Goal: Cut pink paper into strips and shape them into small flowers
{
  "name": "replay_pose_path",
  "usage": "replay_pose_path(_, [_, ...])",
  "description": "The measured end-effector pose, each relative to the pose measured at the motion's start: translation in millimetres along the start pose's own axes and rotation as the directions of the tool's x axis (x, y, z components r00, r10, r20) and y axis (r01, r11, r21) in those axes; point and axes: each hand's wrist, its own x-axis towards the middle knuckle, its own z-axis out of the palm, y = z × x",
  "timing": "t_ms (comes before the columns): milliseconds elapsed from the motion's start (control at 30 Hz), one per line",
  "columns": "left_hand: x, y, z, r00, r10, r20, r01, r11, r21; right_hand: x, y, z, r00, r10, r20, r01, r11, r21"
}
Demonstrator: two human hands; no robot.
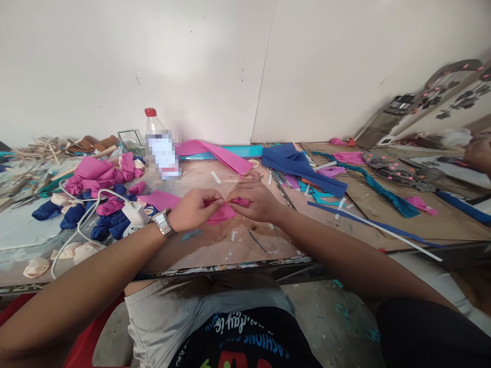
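My left hand (pixel 195 208), with a metal watch (pixel 163 223) on its wrist, pinches a pink strip (pixel 221 217) between thumb and forefinger. The strip looks like crepe paper or thin cloth. From the other side my right hand (pixel 258 199) grips a gathered part of the same strip. My fingertips meet over it, above the table, and cover much of the gathered part. A flat length of pink material (pixel 163 199) extends left behind my left hand.
Pink and navy bunched rosettes (pixel 92 171) lie left beside a white charger (pixel 135 212) and its cable. A phone (pixel 164 156) leans on a bottle (pixel 152 120). Navy strips (pixel 299 163) and a teal ruffled strip (pixel 378 189) lie right. Another person's hand (pixel 477 152) shows far right.
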Motion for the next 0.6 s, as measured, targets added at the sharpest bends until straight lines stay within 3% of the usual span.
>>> replay_pose_path(600, [-2.2,1.2,2.3,0.994,0.055,-0.095,-0.042,0.990,0.136,3.6,-6.9,2.0,0.997,0.071,-0.031,-0.072,0.997,-0.030])
